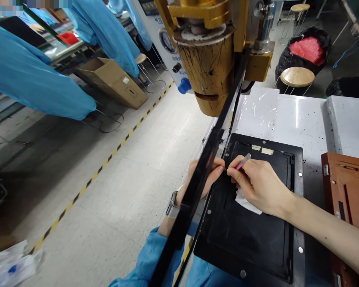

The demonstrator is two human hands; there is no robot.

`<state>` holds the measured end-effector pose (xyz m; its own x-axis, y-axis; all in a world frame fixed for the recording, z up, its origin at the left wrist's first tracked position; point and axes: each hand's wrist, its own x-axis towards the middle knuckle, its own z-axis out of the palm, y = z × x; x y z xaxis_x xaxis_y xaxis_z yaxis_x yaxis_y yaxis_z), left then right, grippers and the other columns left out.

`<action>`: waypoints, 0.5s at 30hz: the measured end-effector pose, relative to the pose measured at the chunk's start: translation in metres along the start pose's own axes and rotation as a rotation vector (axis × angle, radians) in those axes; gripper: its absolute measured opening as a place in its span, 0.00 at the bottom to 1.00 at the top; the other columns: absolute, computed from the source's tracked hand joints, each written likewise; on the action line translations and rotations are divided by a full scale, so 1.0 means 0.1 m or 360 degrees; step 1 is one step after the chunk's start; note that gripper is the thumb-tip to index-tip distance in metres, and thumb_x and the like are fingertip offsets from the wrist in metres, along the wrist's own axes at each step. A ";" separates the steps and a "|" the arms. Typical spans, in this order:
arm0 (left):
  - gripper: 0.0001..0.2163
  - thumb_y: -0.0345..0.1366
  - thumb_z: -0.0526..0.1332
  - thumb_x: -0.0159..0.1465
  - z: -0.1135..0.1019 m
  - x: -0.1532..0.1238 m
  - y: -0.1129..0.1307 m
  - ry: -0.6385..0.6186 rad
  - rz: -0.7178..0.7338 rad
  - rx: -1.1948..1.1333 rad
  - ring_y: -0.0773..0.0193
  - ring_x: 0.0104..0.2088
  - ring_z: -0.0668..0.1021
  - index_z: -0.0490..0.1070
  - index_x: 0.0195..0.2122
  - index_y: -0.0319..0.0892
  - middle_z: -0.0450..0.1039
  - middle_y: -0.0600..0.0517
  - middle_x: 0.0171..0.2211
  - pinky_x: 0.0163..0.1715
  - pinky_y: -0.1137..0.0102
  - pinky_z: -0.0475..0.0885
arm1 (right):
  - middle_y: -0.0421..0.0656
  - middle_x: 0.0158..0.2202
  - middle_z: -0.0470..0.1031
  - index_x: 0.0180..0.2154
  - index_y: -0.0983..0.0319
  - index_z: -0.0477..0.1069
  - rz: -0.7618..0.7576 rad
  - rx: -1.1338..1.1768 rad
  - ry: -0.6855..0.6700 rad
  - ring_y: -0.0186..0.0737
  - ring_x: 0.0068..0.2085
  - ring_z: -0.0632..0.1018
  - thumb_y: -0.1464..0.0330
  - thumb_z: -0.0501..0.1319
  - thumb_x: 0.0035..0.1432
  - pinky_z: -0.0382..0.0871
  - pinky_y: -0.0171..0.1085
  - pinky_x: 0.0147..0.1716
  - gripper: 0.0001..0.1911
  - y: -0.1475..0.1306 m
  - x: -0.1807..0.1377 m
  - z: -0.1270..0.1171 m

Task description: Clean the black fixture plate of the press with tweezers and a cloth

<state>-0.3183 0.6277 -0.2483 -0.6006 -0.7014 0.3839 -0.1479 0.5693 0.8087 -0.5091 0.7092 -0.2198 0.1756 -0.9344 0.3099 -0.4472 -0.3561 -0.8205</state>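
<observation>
My right hand (261, 183) is closed around a slim pen-like tool (243, 161), pink toward the fingers and greyish at its upper end. Its tip is hidden by the fingers. Just left of it, my left hand (209, 175) pinches thumb and forefinger together at the edge of a black rectangular mould plate (245, 239); whatever lies in the pinch is too small to make out. A long black bar (194, 187) crosses in front of my left hand and wrist. Beneath my right hand a white piece of cloth or paper (247, 202) lies on the plate. Two pale tape pieces (267, 151) stick near its far edge.
A gold-coloured press head (206, 67) hangs above the far end of the plate. To the right lies a brown mould case (351, 191) on a plastic-covered table (302, 115). Co-workers in blue gowns (32, 71), a cardboard box (113, 81) and stools (297, 76) stand beyond.
</observation>
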 end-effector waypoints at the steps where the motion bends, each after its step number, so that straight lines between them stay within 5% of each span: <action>1: 0.07 0.36 0.61 0.70 0.00 0.00 0.00 0.0008 -0.0009 -0.0023 0.70 0.22 0.68 0.75 0.35 0.41 0.70 0.56 0.24 0.24 0.72 0.63 | 0.42 0.36 0.73 0.33 0.63 0.65 0.0013 -0.0031 -0.0014 0.39 0.32 0.75 0.80 0.58 0.76 0.67 0.38 0.33 0.15 -0.01 0.04 0.00; 6: 0.06 0.36 0.62 0.71 -0.01 0.00 -0.02 0.0003 -0.0018 -0.0098 0.69 0.22 0.69 0.77 0.37 0.42 0.72 0.55 0.24 0.23 0.72 0.64 | 0.40 0.29 0.74 0.31 0.64 0.68 0.0319 -0.0070 -0.0163 0.38 0.27 0.76 0.81 0.59 0.76 0.70 0.36 0.28 0.17 -0.07 0.25 -0.05; 11: 0.07 0.36 0.62 0.72 0.00 -0.02 -0.04 -0.0017 -0.0012 -0.0102 0.69 0.23 0.71 0.76 0.37 0.42 0.73 0.54 0.26 0.25 0.72 0.66 | 0.37 0.25 0.75 0.32 0.64 0.68 0.0715 0.0264 -0.0301 0.35 0.20 0.77 0.79 0.56 0.79 0.71 0.30 0.15 0.18 -0.10 0.33 -0.11; 15: 0.06 0.35 0.62 0.71 0.01 -0.03 -0.04 -0.0020 -0.0030 -0.0135 0.68 0.24 0.71 0.77 0.38 0.42 0.74 0.54 0.27 0.25 0.71 0.67 | 0.37 0.25 0.75 0.33 0.64 0.69 0.0799 0.0420 -0.0351 0.36 0.21 0.79 0.78 0.56 0.79 0.73 0.27 0.15 0.18 -0.06 0.34 -0.13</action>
<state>-0.3167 0.6277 -0.2525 -0.6080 -0.7060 0.3631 -0.0925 0.5172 0.8509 -0.5118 0.6795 -0.1979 0.1894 -0.9547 -0.2297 -0.2950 0.1678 -0.9407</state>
